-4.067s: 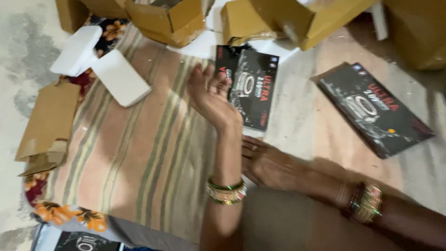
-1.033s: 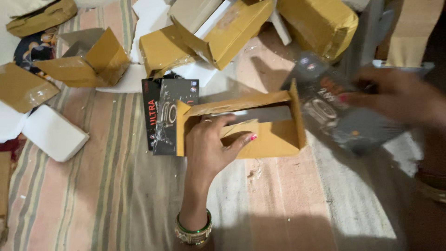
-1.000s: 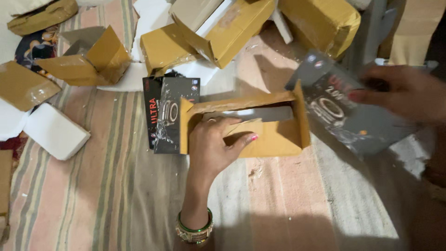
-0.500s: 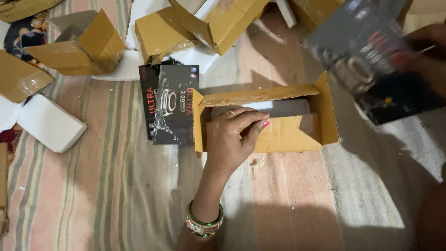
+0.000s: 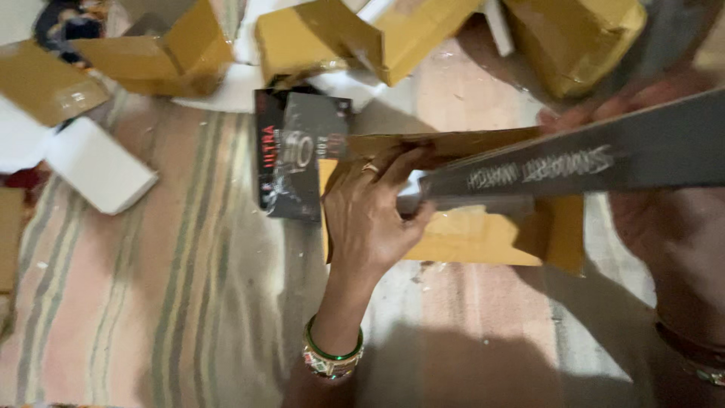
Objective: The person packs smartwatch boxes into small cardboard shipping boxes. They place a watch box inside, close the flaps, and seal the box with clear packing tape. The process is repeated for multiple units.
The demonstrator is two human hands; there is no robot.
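My left hand (image 5: 374,219) sits on the open cardboard carton (image 5: 483,234), fingers curled over its near flap and pressing into the opening, so it's gripping the carton edge; same hold as half a second ago, only the carton now fills more of the view. My right hand (image 5: 664,219) is to the right of the carton, partly hidden and blurred, clamped on a flat dark product box (image 5: 604,162). Earlier that box was up and to the right of the carton, face showing; now it's turned edge-on and lies across the carton's mouth, its left end just beside my left fingertips (image 5: 423,215), maybe touching, can't tell. A second dark box with red lettering (image 5: 294,155) lies flat on the striped mat (image 5: 166,287), touching the carton's left side, unmoved. Behind the carton are more brown cartons (image 5: 362,38), shifted only with the camera. A white foam block (image 5: 98,166) lies well left of the carton. Bangles (image 5: 332,359) on my left wrist, below the carton.
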